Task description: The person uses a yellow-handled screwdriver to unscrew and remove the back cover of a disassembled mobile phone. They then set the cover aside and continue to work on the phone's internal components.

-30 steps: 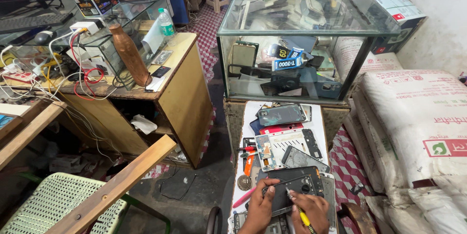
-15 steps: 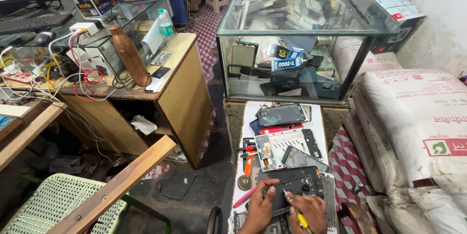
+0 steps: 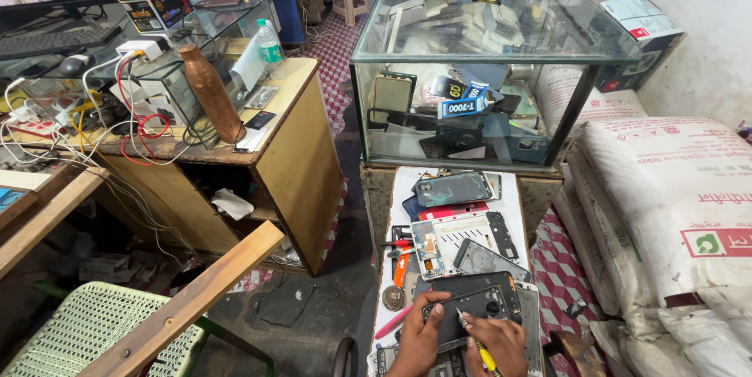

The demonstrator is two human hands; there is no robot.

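A glass case (image 3: 486, 56) stands behind the surface (image 3: 513, 189), which carries phone parts (image 3: 462, 228). At its near end both hands, left (image 3: 419, 338) and right (image 3: 495, 342), rest on a phone (image 3: 470, 306). Sacks (image 3: 674, 212) lie to the right; a desk (image 3: 258, 150) with a bottle (image 3: 210, 91) stands left, a chair (image 3: 86, 330) before it.

Phone repair shop. Opened handsets and loose back covers (image 3: 454, 189) are lying on a small tabletop (image 3: 513, 189) just beyond the fingers (image 3: 435, 316); a glass display case (image 3: 486, 56) is holding more phone parts farther off. Chargers and tangled cables (image 3: 94, 122) are crowding a wooden counter (image 3: 298, 150) far left.
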